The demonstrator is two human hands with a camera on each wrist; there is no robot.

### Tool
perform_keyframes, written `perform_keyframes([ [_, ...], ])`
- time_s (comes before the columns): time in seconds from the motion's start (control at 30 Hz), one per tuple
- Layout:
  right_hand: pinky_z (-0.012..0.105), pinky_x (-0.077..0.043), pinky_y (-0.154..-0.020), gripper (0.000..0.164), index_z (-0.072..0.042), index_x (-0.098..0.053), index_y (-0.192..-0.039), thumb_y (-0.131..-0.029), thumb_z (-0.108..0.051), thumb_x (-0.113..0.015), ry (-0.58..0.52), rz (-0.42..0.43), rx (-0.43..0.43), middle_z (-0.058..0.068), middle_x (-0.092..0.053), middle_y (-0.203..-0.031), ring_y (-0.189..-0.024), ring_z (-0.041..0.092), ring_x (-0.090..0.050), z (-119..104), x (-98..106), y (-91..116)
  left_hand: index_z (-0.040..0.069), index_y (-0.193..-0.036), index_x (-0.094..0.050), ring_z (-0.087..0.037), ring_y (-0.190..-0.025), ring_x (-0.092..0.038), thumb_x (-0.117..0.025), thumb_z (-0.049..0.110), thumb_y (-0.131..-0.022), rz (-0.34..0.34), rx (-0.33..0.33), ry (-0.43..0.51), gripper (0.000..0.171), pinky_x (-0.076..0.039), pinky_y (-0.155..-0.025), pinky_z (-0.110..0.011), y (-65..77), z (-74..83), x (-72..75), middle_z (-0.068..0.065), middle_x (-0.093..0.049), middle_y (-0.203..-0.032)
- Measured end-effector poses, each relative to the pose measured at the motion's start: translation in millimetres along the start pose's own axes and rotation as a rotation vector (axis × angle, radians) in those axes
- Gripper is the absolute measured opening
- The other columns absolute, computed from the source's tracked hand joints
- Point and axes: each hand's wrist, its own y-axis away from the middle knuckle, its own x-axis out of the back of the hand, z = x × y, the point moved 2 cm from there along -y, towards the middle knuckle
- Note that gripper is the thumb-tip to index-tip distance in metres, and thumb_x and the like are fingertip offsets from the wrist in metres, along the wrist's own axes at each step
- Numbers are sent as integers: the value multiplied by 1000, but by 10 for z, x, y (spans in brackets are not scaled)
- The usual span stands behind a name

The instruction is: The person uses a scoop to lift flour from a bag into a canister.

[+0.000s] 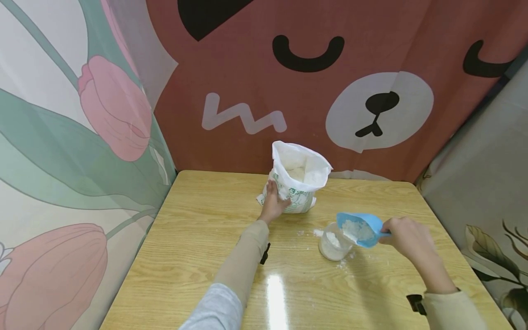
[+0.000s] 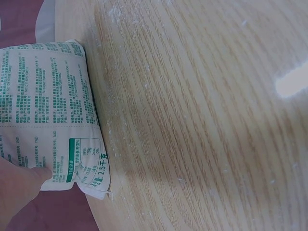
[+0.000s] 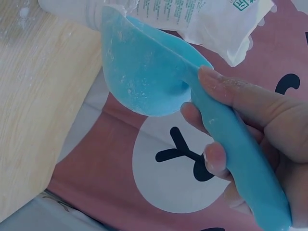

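An upright white bag of flour [image 1: 300, 199] with green print stands open-topped at the back of the table. My left hand [image 1: 273, 204] grips its left side, the thumb [image 2: 38, 175] lying on the printed face. With my right hand [image 1: 406, 233] I hold a blue scoop [image 3: 144, 72] by its handle, the thumb along the top and the fingers curled beneath. White flour [image 1: 356, 230] lies in the scoop, whose lip tilts down over the rim of a clear round tub [image 1: 332, 253]. Some flour also sits inside the tub.
Spilled flour [image 1: 317, 233] dots the wooden table [image 1: 198, 256] around the tub. Behind the table hangs a red-brown curtain [image 1: 231, 151] with a bear print, and a floral curtain [image 1: 123, 192] hangs at the left. Patterned grey fabric [image 1: 474, 160] hangs along the right.
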Motion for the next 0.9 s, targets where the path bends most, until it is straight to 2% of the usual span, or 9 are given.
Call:
perform_keyframes([
  [0.2,28,-36,-41,14,-9,-72,-83,-72,-16,-77,4,-10,-12,6,-66,-77,-53,11,-51,-45,20,8,-2,-145,1,-31,-138,2,-63,25,-87,1,0,-4,90,-19,-109,-43,-1,-2,-8,-20,8,-151],
  [0.27,27,-33,-41,8,-11,-70,-76,-73,-15,-76,10,-24,-23,1,-62,-69,-52,9,-45,-66,24,0,-2,-145,1,-30,-138,2,-63,25,-87,0,2,-3,90,-19,-109,-43,1,-2,-7,-20,7,-151],
  [0.37,25,-23,-42,25,-15,-56,-58,-74,-14,-75,19,-37,-33,-6,-43,-55,-49,8,-32,-107,26,-9,-1,-145,1,-30,-139,2,-63,25,-87,-2,5,-2,90,-19,-109,-42,1,-5,-7,-20,7,-152],
  [0.43,25,-18,-45,37,-18,-45,-53,-74,-14,-75,30,-40,-34,-8,-30,-53,-50,10,-26,-136,25,-9,-1,-145,1,-30,-139,3,-63,25,-87,-5,7,-1,90,-19,-109,-42,1,-7,-7,-19,8,-152],
  [0.47,25,-15,-46,44,-20,-38,-52,-74,-14,-76,36,-37,-33,-8,-23,-53,-51,10,-22,-153,24,-8,-1,-145,1,-30,-139,2,-63,25,-87,-6,7,0,90,-19,-109,-42,0,-7,-7,-19,8,-152],
  [0.57,25,-12,-48,53,-20,-28,-54,-73,-14,-76,57,-25,-29,-7,-17,-55,-52,10,-16,-197,29,-10,-1,-145,2,-29,-139,3,-63,25,-88,-9,11,1,90,-19,-109,-42,0,-3,-3,-18,9,-152],
  [0.67,26,-12,-49,56,-19,-24,-55,-73,-14,-77,79,-30,-31,-6,-14,-57,-54,10,-14,-238,35,-27,0,-145,2,-28,-139,4,-63,24,-88,-9,18,-3,90,-18,-109,-40,-1,6,4,-16,10,-152],
  [0.77,27,-17,-47,47,-18,-34,-54,-73,-15,-77,101,-37,-30,-6,-20,-56,-53,11,-19,-275,48,-40,0,-145,2,-28,-139,4,-63,24,-88,-6,14,-11,90,-17,-110,-40,-3,13,7,-17,9,-152],
  [0.9,27,-16,-48,51,-19,-31,-53,-71,-15,-78,131,-15,-21,-7,-18,-55,-52,10,-17,-314,67,-41,-1,-145,2,-30,-138,3,-63,23,-87,-3,6,-8,90,-17,-109,-42,-1,21,8,-20,7,-152],
])
